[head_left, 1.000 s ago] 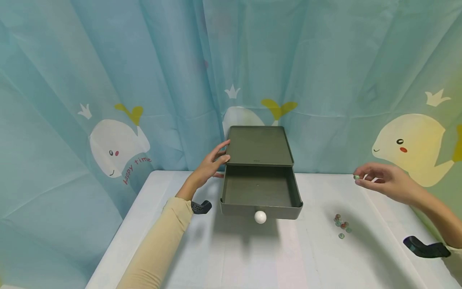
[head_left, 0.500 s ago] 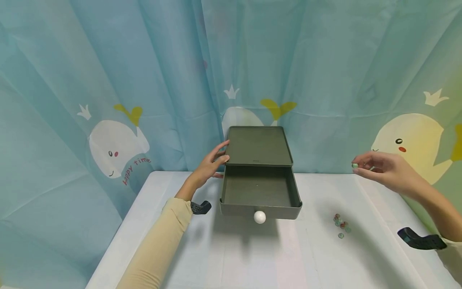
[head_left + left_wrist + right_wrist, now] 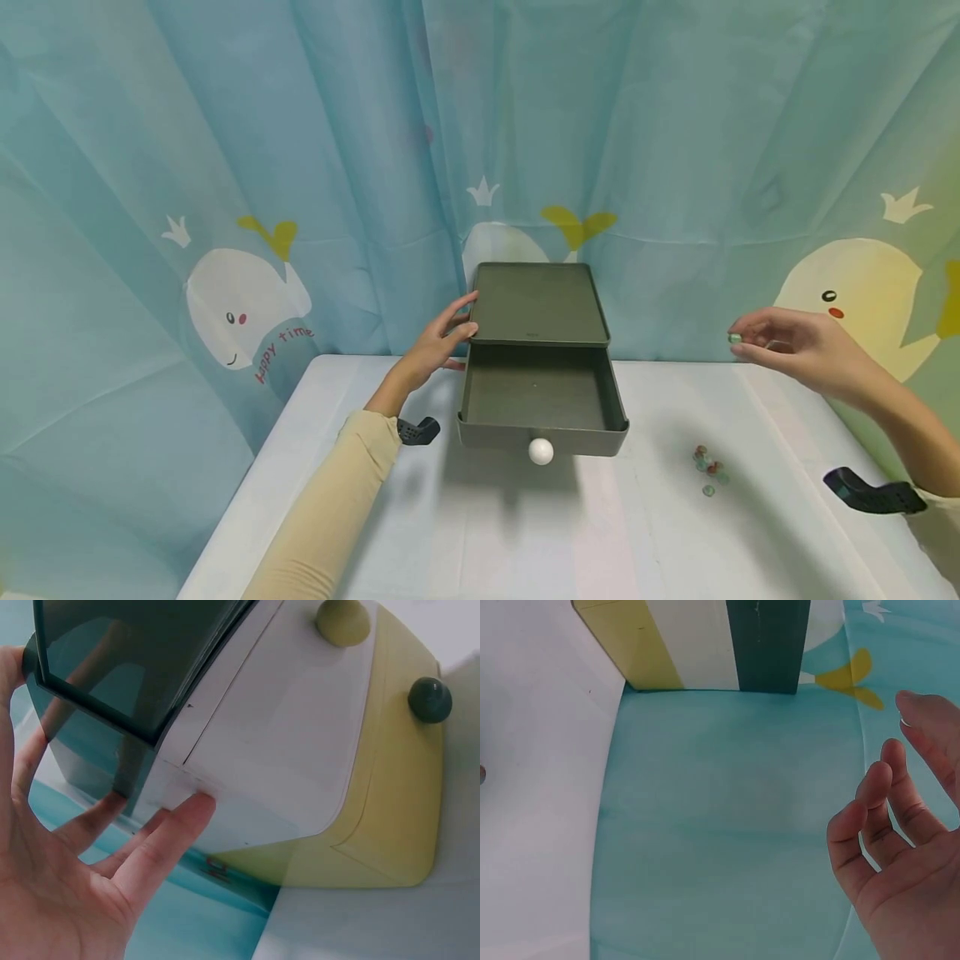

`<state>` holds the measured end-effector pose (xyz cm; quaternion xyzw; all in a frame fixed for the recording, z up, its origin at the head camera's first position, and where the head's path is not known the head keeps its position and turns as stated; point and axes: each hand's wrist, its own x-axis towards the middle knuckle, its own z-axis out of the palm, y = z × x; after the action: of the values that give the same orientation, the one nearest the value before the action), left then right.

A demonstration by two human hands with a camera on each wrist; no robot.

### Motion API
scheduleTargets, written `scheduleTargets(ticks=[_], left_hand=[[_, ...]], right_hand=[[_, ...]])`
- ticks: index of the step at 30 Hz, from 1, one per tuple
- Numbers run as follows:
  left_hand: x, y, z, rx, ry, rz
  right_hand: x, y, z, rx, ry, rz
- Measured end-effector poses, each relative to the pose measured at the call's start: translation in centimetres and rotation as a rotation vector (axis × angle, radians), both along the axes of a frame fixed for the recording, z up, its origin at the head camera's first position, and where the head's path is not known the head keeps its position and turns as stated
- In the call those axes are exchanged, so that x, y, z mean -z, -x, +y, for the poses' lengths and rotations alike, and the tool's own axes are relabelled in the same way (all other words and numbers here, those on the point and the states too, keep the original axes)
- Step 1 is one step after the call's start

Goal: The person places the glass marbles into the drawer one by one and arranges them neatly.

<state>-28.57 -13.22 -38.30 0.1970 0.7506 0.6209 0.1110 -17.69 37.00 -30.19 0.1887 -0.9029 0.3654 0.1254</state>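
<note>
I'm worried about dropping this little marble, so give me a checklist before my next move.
1. Marble pinched in the right hand: ok.
2. Pinch firm enough: cannot tell; pictures don't show pressure.
3. Drawer pulled out: ok, its inside faces up.
4. Left hand on the cabinet: ok, fingers touch its left side.
5. Right hand above the drawer: not ok, it is off to the right.
6. Loose marbles in the drawer: not ok, they lie on the table.

Soft-edged shadows, wrist views distinctly dim.
</note>
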Motion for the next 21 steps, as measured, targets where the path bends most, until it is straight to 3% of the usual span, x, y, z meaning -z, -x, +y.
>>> scheduleTargets(ticks=[10, 21], left_hand=[[0.0, -0.1, 0.0, 0.006, -0.005, 0.002], [0.0, -0.1, 0.0, 0.000, 0.004, 0.001]], right_hand=[[-0.7, 0.5, -0.8, -0.054, -0.058, 0.009], [-2.7, 1.5, -2.6, -0.136, -0.125, 0.012]])
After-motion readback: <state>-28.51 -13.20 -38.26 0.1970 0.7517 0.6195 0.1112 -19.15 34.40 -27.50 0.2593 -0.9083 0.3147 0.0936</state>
